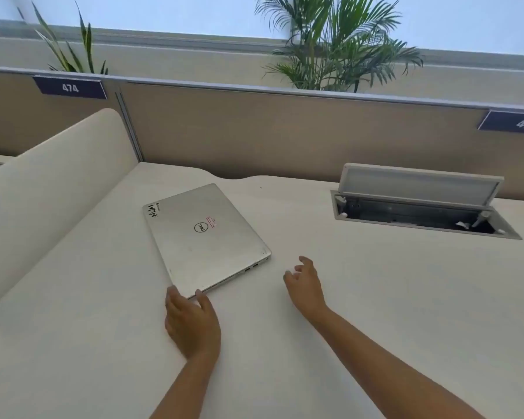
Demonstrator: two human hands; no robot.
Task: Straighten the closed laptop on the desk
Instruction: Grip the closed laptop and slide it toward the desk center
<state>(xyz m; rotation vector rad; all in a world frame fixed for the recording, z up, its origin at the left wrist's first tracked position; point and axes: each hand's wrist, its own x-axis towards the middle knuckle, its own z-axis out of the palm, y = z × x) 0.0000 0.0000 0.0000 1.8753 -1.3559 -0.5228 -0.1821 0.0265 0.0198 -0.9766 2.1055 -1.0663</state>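
Observation:
A closed silver laptop (pixel 204 237) with a round logo and stickers lies on the white desk (pixel 375 297), turned at an angle to the desk edges. My left hand (pixel 191 322) is at the laptop's near corner, thumb and fingers spread on either side of that corner and touching it. My right hand (pixel 304 282) hovers over the desk a little right of the laptop's right corner, fingers loosely curled and apart, holding nothing.
An open cable hatch (pixel 421 204) with its lid raised is set into the desk at the back right. A rounded white side divider (pixel 52 192) stands close on the left. A beige partition (pixel 285 137) with number tags runs along the back, plants behind it.

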